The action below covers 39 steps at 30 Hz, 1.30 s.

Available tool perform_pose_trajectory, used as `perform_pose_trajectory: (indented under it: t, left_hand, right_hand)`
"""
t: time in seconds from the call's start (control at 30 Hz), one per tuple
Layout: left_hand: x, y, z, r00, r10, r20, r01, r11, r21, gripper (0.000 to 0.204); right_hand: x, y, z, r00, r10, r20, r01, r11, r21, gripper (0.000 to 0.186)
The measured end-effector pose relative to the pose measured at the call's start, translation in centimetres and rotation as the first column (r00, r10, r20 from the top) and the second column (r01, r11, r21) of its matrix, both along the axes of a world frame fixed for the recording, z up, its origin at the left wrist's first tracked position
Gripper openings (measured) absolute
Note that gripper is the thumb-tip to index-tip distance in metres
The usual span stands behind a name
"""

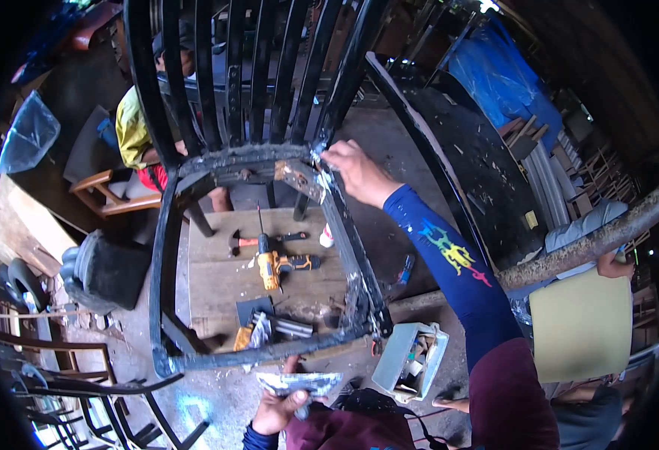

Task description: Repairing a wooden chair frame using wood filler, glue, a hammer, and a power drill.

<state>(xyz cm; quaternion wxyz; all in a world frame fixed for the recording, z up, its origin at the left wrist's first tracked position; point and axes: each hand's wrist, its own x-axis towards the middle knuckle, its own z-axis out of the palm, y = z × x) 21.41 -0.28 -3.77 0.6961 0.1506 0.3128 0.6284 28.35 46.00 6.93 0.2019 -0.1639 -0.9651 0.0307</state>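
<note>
A black wooden chair frame (166,285) with a slatted back (260,75) and no seat stands before me. My right hand (363,176) reaches to the corner where the back meets the right seat rail. Its fingers are pinched together there, beside whitish smears on the wood; what they hold is too small to make out. Low in front, close to my body, my left hand (275,411) grips a wide putty knife (299,384), its flat blade coated with grey-white paste. The blade sits just below the frame's near rail.
Through the frame shows a wooden board with a yellow cordless drill (271,264), a hammer (247,241) and a white bottle (326,237). A toolbox (410,360) sits at right. A person in yellow (132,127) is behind the chair; another person's hand (615,264) is by a cream panel (581,322).
</note>
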Motion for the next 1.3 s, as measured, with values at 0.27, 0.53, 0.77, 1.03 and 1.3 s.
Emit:
perform_pose_trajectory:
  t: [0.27, 0.53, 0.77, 1.03, 1.3]
  left_hand:
    - [-1.6, -1.2, -4.2, 0.944, -0.018, 0.329, 0.023, 1.0, -0.012, 0.082]
    - [-2.1, -1.1, -2.8, 0.976, -0.004, 0.217, 0.016, 0.998, -0.057, 0.07]
    - [-1.6, -2.8, -2.4, 0.992, 0.062, 0.111, -0.041, 0.982, -0.183, 0.089]
    - [1.6, 0.2, 2.2, 0.952, 0.307, -0.001, -0.304, 0.94, -0.155, 0.047]
    - [3.1, 1.3, 1.0, 0.867, 0.496, 0.05, -0.498, 0.867, 0.033, 0.031]
  right_hand:
    - [-4.7, -4.6, 2.6, 0.743, -0.387, 0.545, 0.112, 0.876, 0.469, 0.023]
    - [1.2, 0.0, 8.9, 0.877, -0.252, 0.408, 0.169, 0.959, 0.228, 0.024]
    - [4.3, 2.7, 8.4, 0.975, 0.036, 0.218, 0.007, 0.981, -0.194, 0.027]
    - [3.1, 5.0, 6.0, 0.905, 0.274, 0.325, -0.314, 0.946, 0.077, 0.028]
    - [0.1, 3.7, 5.1, 0.821, 0.322, 0.47, -0.489, 0.823, 0.289, 0.018]
